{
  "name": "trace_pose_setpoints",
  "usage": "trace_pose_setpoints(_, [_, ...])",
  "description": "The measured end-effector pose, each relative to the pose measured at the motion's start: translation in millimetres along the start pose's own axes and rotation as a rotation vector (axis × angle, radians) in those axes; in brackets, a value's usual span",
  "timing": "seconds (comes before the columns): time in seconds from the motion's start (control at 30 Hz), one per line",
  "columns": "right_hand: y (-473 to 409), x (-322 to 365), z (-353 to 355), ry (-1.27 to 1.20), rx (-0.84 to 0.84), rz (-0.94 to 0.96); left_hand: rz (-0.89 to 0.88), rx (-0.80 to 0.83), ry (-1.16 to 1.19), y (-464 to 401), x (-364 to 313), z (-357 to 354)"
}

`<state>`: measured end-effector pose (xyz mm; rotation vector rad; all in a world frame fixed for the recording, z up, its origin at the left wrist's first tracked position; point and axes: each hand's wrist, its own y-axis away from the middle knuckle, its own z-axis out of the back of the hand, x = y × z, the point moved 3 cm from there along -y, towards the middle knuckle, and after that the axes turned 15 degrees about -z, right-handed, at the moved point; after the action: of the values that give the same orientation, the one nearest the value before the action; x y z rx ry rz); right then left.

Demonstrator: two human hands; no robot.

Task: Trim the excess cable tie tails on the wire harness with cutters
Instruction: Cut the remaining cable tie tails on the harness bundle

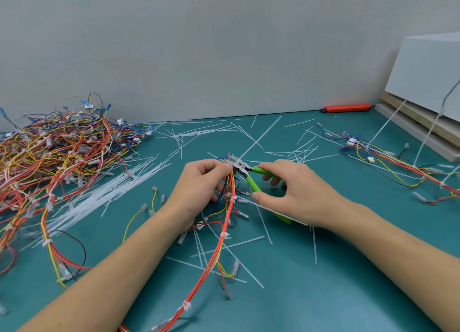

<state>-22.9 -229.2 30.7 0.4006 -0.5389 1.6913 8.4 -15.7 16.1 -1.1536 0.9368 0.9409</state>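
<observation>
Head view: cutters at the harness

Wire harness (pixel 225 234) runs from the near table (pixel 323 282) edge up into the left hand (pixel 199 182), whose curled fingers pinch its upper end. Cutters (pixel 245 173) meet the bundle just beside those fingertips; the right hand (pixel 293 192) grips the green handles. Cut tie tails (pixel 109 194) lie scattered around.

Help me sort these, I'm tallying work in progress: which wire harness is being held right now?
The orange-wired harness at centre: the left hand grips its top end where the green-handled cutters meet it. The tangled pile at left and the harness at right lie untouched.
</observation>
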Motion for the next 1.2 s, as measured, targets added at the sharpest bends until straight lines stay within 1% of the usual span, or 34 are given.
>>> trace_pose_setpoints(0.27, [0.0, 4.8, -4.0, -0.031, 0.02, 0.003, 0.007, -0.016, 0.031, -0.7, -0.6, 0.7])
trace_pose_setpoints(0.37, [0.3, 4.7, -5.7, -0.086, 0.014, -0.012, 0.01, -0.018, 0.029, -0.9, -0.8, 1.1])
trace_pose_setpoints(0.73, [-0.3, -0.5, -1.2, -0.075, 0.019, -0.01, 0.003, 0.009, 0.007, -0.9, 0.8, 0.9])
trace_pose_setpoints(1.0, [-4.3, -7.2, 3.0, -0.11, -0.009, 0.042, 0.027, 0.021, 0.127, -0.4, 1.1, -3.1])
trace_pose_setpoints(1.2, [-4.3, -7.6, 1.3, -0.101, 0.027, 0.045, 0.059, -0.007, 0.197, 0.5, 1.4, -5.0])
